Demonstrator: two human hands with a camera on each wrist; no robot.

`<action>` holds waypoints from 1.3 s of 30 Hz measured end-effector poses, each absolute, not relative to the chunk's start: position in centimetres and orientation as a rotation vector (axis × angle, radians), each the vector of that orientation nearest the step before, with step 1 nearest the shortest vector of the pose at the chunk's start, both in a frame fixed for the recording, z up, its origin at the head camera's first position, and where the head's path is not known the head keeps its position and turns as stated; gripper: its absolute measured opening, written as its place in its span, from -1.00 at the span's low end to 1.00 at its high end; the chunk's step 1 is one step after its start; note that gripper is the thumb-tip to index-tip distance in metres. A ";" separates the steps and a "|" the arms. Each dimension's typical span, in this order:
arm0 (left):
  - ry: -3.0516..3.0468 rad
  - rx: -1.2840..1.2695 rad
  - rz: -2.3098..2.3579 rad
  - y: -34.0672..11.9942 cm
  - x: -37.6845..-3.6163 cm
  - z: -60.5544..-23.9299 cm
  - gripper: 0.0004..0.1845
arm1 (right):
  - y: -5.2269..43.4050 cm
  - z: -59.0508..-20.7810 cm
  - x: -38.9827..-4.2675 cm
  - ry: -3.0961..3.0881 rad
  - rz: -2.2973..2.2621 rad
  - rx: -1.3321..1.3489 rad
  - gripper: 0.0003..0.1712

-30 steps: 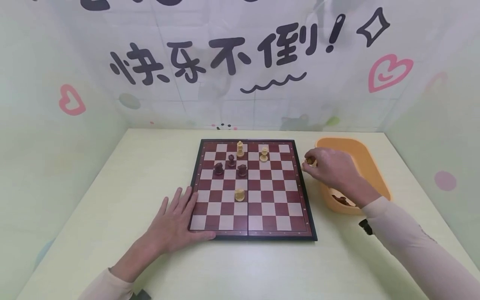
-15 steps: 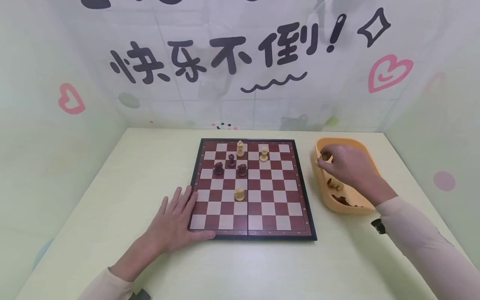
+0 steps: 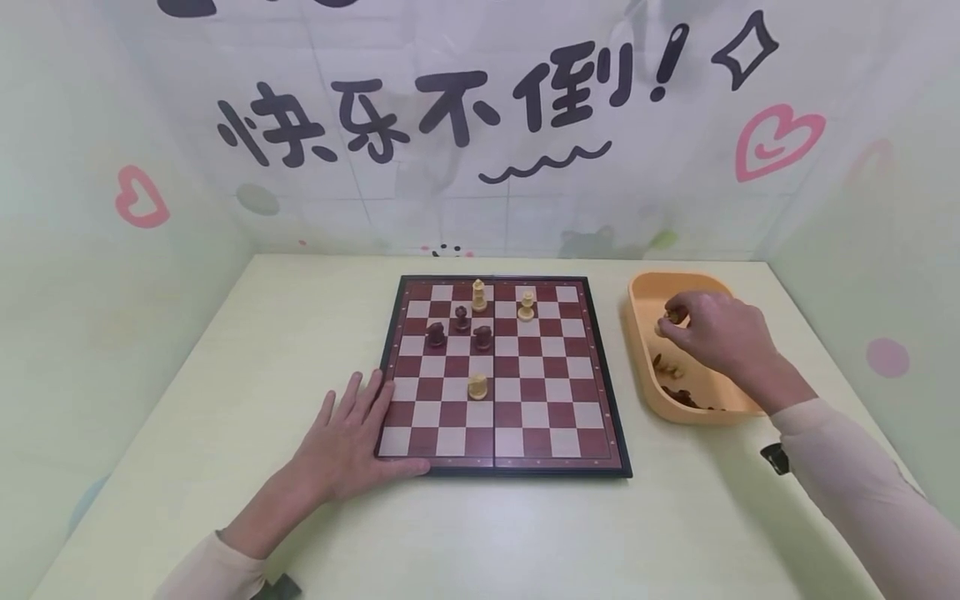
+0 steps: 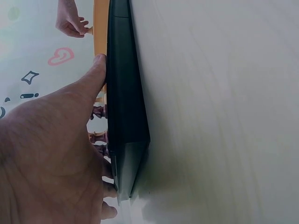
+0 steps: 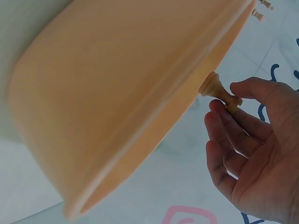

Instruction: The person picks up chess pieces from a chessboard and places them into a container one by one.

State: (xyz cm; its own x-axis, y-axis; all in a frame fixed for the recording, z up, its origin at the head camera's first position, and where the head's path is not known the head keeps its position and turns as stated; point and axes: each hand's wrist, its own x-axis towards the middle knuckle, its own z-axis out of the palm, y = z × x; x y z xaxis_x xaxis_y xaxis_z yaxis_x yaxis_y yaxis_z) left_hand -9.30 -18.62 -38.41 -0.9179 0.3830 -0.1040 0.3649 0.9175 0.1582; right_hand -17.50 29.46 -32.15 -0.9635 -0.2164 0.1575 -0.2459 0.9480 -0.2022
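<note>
Beside one board [image 3: 536,414] bearing six pieces [image 3: 483,338], the right grip [image 3: 716,331] pinches a seventh [image 5: 217,89], left grip [image 3: 347,446] spread.

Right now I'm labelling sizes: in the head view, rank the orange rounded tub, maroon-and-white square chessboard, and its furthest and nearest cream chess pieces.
1. Maroon-and-white square chessboard
2. Orange rounded tub
3. Furthest cream chess piece and nearest cream chess piece: too alike to rank

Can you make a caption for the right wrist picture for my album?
A right hand pinches a pale chess piece by its top end, above an orange tub.
</note>
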 end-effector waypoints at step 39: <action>2.948 0.567 0.231 -18.8 -9.4 -38.7 0.35 | 25.6 -32.4 -19.4 -2.901 0.371 0.421 -0.72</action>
